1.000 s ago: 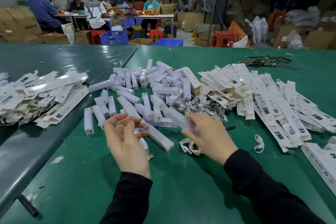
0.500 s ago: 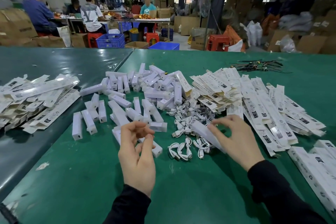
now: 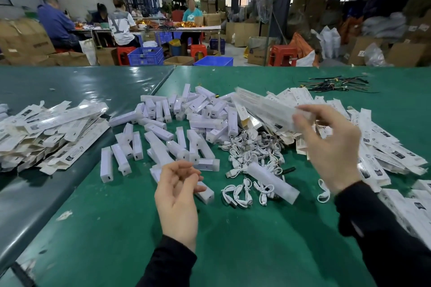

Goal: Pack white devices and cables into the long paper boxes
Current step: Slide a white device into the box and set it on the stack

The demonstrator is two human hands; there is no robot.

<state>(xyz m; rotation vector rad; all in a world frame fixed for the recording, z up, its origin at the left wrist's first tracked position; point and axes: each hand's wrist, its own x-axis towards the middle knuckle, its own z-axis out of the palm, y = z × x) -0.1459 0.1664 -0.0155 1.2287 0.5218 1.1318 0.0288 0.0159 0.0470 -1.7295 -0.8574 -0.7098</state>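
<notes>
Green matting is covering the table [image 3: 233, 251], and above it the right hand [image 3: 331, 147] is lifting one long paper box [image 3: 263, 106], blurred, with the thumb and fingertips [image 3: 303, 121] pinching its near end while the box is slanting up and away to the left. The remaining fingers are fanning loosely above the pinch. The left hand [image 3: 177, 196] is hovering palm-up and holding nothing, its fingers loosely curled and narrowly spread, just over the near edge of the white devices [image 3: 186, 128].

Counting is proving tough: the devices are lying scattered by the dozens, too many and too overlapped for an exact number. One device [image 3: 272, 182] is lying apart on top of the white cables [image 3: 251, 158], down between the two hands, nearer the right wrist. The cables are sitting in a tangled cluster, again more than can be counted, with one loose coil [image 3: 323, 191] lying just beside the right sleeve. Flat boxes are piling up in two heaps: one heap [image 3: 373, 147] under and beyond the right hand, another heap [image 3: 46, 133] well apart on the left. Black ties [image 3: 335, 84] are lying at the far right of the table.
</notes>
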